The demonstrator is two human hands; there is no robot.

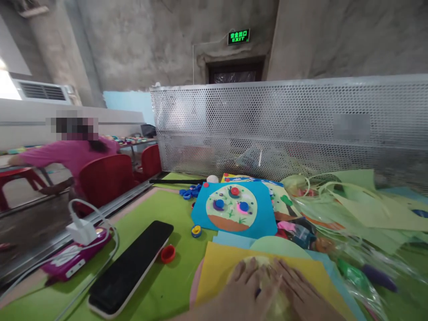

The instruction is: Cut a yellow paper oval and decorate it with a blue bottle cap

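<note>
My left hand (245, 283) lies with its fingers spread and pressed down on a pale yellowish piece (251, 258). Beside it, my right hand (299, 285) is flat on the same piece, fingers stretched out. That piece rests on a yellow sheet of paper (214, 272) and is mostly hidden by the hands. A small dark spot shows between them; I cannot tell what it is. Light blue and pale green paper (279, 245) sticks out behind the yellow sheet. Farther back is a blue card (200, 214) bearing a round picture with red and blue bottle caps.
Left on the green table lie a black phone (133, 267), a red cap (168, 254), a blue-and-yellow cap (196, 230) and a purple power strip (76, 256) with a white cable. Plastic bags and paper scraps (354, 200) crowd the right. A perforated metal screen (284, 120) stands behind.
</note>
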